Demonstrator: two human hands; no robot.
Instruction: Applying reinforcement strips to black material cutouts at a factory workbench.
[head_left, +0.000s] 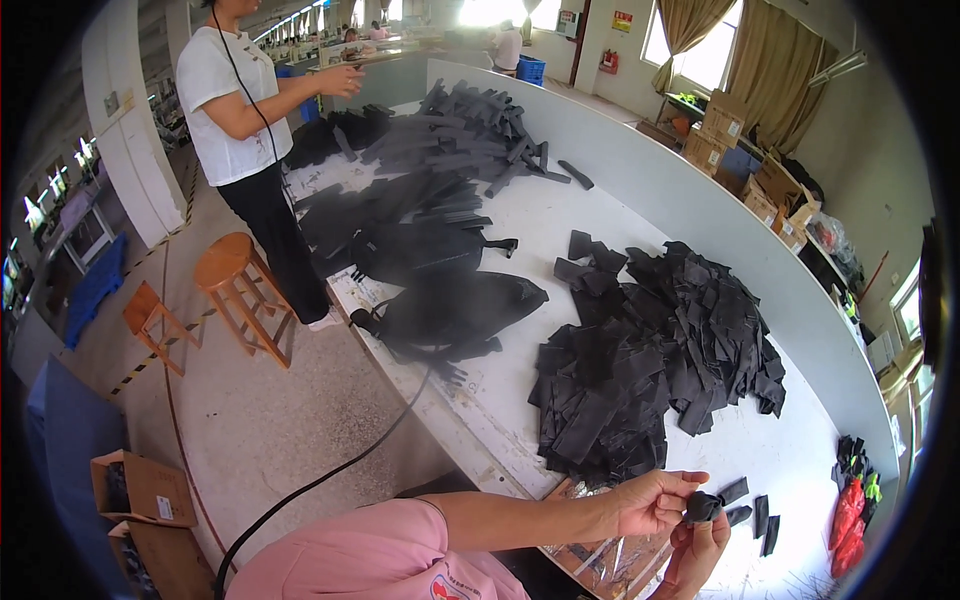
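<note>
Between my two hands is a small piece of black fabric [703, 507], bunched or folded. My left hand [650, 502] pinches it from the left, fingers curled together. From below, my right hand [697, 556] grips the same piece with thumb and fingers. Several short black fabric strips [766, 526] lie on the white table [800, 455] just beyond my hands. A large loose heap of flat black fabric pieces [640, 370] spreads over the table past my left hand.
Farther left lie black bags or fabric bundles [450, 310] and a pile of black strips [460, 130]. A low wall [700, 170] borders the table. A person [235, 110] stands at its far left side, near a wooden stool [235, 270]. Red plastic bags [848, 525] sit at right.
</note>
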